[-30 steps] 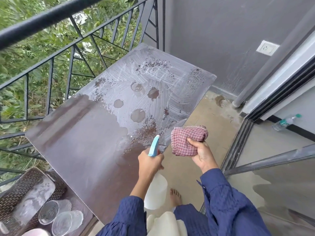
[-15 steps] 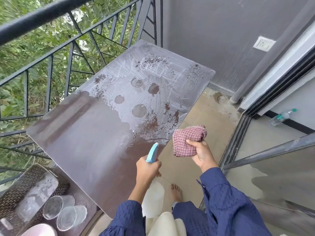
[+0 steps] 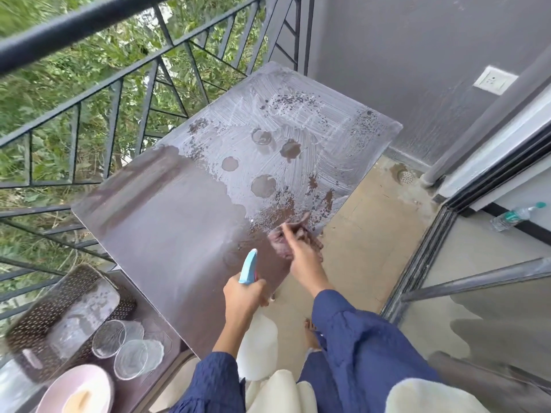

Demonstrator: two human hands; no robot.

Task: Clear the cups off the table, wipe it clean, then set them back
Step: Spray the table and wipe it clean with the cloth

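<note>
Where the view is nearest, at the lower left, a pink bowl (image 3: 77,389) sits on a low dark surface beside the table, and just beyond it the two clear glass cups (image 3: 125,350) sit close together, next to a brown perforated basket (image 3: 44,317). Blue sleeves reach forward from the bottom edge. The left hand (image 3: 243,296) is wrapped tight around the neck of a spray bottle (image 3: 248,266), its blue trigger head pointing up and its white body hanging below the table's near edge. A bare foot (image 3: 311,332) shows on the floor beside it. Slightly farther, the right hand (image 3: 301,251), blurred, grips a bunched reddish cloth (image 3: 278,241) against the tabletop near its right edge. The table (image 3: 167,234) carries no cups; its near half is plain dark brown, its far half coated in whitish streaks with round bare patches and dark specks. Beyond stand a black railing (image 3: 89,93) with greenery behind it, a floor drain (image 3: 406,177), a plastic water bottle (image 3: 512,216) and a grey wall with a white socket (image 3: 495,79).
</note>
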